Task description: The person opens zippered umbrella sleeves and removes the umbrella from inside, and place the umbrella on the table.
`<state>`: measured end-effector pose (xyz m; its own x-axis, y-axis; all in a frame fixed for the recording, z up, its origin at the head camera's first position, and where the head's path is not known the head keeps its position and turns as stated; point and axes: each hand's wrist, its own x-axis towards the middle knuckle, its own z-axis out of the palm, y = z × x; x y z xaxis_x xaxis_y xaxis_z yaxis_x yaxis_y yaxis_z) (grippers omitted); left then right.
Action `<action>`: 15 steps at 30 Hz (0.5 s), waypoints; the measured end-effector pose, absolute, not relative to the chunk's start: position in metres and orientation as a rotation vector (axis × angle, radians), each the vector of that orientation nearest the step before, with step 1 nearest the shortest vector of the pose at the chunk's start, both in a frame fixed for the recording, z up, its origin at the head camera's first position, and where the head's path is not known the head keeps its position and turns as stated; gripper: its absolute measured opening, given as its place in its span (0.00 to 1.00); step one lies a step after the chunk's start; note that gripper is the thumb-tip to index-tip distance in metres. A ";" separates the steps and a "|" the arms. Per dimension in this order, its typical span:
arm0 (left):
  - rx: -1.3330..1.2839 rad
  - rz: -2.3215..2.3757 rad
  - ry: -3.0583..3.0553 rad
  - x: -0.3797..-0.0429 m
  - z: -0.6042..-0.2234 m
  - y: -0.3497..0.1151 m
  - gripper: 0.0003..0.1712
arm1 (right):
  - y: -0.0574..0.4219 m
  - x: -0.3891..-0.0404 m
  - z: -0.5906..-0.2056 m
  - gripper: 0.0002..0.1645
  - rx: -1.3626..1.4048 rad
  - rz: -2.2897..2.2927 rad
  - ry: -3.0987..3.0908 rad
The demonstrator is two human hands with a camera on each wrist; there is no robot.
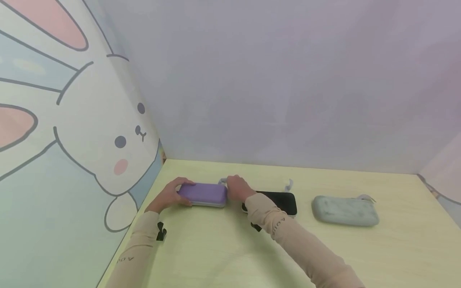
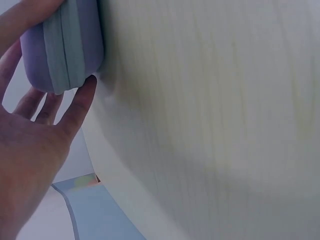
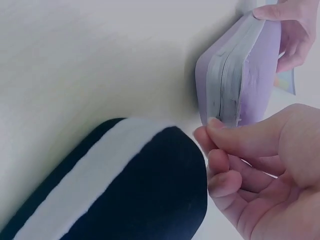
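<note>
A purple pencil case (image 1: 203, 193) with a pale zipper band lies at the left of the table. My left hand (image 1: 174, 193) holds its left end, thumb at the front side and fingers over the top and back. In the left wrist view, the fingers (image 2: 80, 107) spread around the rounded end. At the case's right end, my right hand (image 1: 239, 188) pinches the light grey zipper strap (image 1: 222, 181), thumb and forefinger together. Those fingertips mostly hide the pull in the right wrist view. The zipper band (image 3: 227, 75) looks closed along the visible side.
Beneath my right forearm lies a black pencil case (image 1: 282, 202) with a white band and a light strap (image 1: 289, 185). Farther right is a grey-green pencil case (image 1: 345, 211). A rabbit-printed wall (image 1: 104, 116) borders the left side; a plain wall (image 1: 281, 88) stands behind the table (image 1: 216, 252).
</note>
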<state>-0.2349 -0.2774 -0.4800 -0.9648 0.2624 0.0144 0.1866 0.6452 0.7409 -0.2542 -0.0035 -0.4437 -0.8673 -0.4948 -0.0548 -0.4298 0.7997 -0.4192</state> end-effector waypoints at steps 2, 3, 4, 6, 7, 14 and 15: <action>0.387 1.223 2.766 -0.235 -0.480 -0.277 0.40 | -0.002 -0.253 -0.445 0.12 -0.738 -0.628 2.820; 0.391 1.221 2.766 -0.235 -0.480 -0.277 0.40 | -0.002 -0.252 -0.445 0.15 -0.739 -0.641 2.813; 0.394 1.218 2.768 -0.235 -0.481 -0.276 0.40 | -0.002 -0.251 -0.445 0.17 -0.747 -0.652 2.808; 0.397 1.215 2.771 -0.235 -0.481 -0.276 0.40 | -0.001 -0.250 -0.445 0.22 -0.760 -0.674 2.789; 0.399 1.212 2.772 -0.235 -0.481 -0.276 0.40 | 0.000 -0.250 -0.446 0.23 -0.772 -0.684 2.783; 0.406 1.211 2.776 -0.234 -0.481 -0.278 0.39 | -0.002 -0.249 -0.454 0.09 -0.852 -0.649 2.817; 0.407 1.208 2.776 -0.233 -0.480 -0.278 0.39 | -0.002 -0.248 -0.454 0.10 -0.855 -0.640 2.823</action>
<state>-0.2332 -0.2782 -0.4805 -0.9607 0.2762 0.0263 0.2075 0.6524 0.7289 -0.2479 -0.0021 -0.4544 -0.8324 -0.5542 0.0043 -0.5018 0.7504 -0.4302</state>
